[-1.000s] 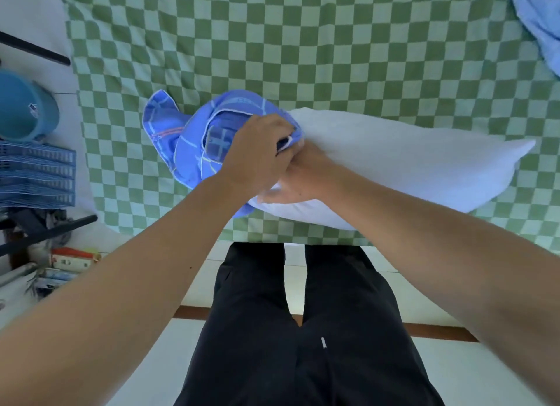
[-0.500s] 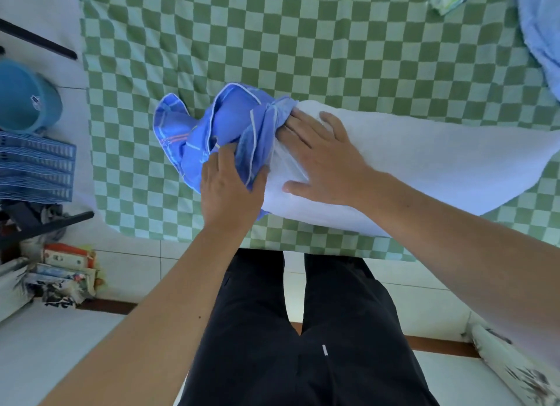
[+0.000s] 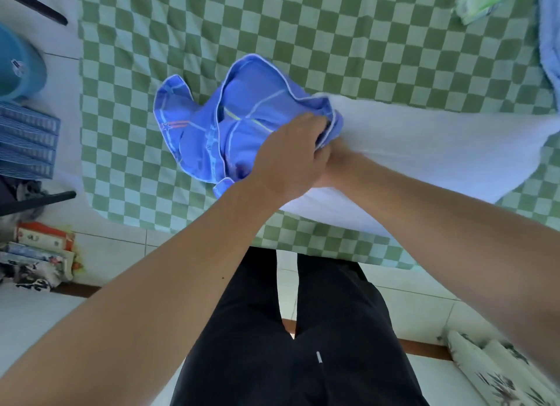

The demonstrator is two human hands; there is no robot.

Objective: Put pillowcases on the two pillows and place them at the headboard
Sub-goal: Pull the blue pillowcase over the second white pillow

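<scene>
One white pillow (image 3: 424,151) lies across the green checked bedspread (image 3: 303,42), and I take it as my landmark. At the pillow's left end the blue pillowcase (image 3: 218,126) sits bunched, only its mouth over the corner. My left hand (image 3: 288,160) lies on that end, fingers curled into the pillowcase hem. My right hand (image 3: 336,163) is tucked under the left one against the pillow; whether it grips or presses flat I cannot tell. To do this step well, I judge I should pin the pillow corner with the right hand and draw the hem along it evenly, seating both corners. Right of the pillow, pale blue cloth (image 3: 550,42) is cut off by the edge. No headboard shows.
</scene>
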